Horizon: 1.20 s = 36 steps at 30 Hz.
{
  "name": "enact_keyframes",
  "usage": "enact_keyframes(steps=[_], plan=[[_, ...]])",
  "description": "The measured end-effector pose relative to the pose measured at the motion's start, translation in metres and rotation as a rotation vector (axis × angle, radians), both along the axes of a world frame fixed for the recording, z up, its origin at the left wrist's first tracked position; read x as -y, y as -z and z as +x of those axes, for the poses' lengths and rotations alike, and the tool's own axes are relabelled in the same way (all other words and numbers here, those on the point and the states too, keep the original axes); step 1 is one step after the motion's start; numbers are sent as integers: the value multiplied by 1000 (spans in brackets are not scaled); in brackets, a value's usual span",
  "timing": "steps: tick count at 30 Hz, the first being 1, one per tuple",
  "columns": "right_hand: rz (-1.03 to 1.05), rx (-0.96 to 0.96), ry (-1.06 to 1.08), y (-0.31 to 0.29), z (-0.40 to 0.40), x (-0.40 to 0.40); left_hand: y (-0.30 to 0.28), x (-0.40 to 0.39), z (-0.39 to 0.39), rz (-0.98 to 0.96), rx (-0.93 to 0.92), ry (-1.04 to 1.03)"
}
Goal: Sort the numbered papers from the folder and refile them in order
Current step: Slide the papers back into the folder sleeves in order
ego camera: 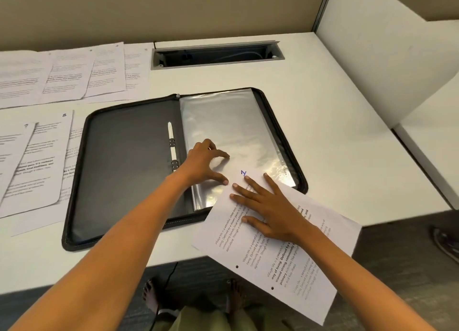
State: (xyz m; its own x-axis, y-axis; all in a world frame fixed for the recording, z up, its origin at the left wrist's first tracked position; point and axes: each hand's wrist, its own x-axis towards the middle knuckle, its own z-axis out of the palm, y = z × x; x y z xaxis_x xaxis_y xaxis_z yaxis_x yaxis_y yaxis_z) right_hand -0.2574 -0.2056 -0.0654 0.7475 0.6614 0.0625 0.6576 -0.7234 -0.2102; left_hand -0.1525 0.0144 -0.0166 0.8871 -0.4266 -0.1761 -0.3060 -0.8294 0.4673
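Head view shows your left hand [207, 163] arched on the plastic sleeve [236, 132] of the open folder [124, 169], fingertips and thumb pressing it, probably to hold its mouth open; it grips nothing. Just right of it, your right hand [267, 211] lies flat with spread fingers on the numbered paper [285, 256], whose top corner touches the sleeve while its lower part hangs over the desk [347, 132] edge. Other papers [37, 156] wait far to the left.

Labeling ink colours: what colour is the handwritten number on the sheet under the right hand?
Blue ink, on the sheet; head view.
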Motion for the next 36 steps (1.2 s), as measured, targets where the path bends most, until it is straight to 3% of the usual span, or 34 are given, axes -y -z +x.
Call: enact_keyframes(steps=[5,11,19,26,29,36], plan=[[-30,30,-70,1,-6,2,-3,8,-2,-157,-39,-40],[-80,50,-92,-2,-8,8,4,-3,-15,-62,-43,102],[-58,23,4,3,-9,13,5,2,-19,-201,21,-33],[66,5,4,0,-22,22,5,-23,-26,-12,32,111],[152,-49,58,-2,-23,21,5,-27,-27,-76,13,19],[0,37,-17,3,-29,10,3,-19,-35,-270,-37,-78]])
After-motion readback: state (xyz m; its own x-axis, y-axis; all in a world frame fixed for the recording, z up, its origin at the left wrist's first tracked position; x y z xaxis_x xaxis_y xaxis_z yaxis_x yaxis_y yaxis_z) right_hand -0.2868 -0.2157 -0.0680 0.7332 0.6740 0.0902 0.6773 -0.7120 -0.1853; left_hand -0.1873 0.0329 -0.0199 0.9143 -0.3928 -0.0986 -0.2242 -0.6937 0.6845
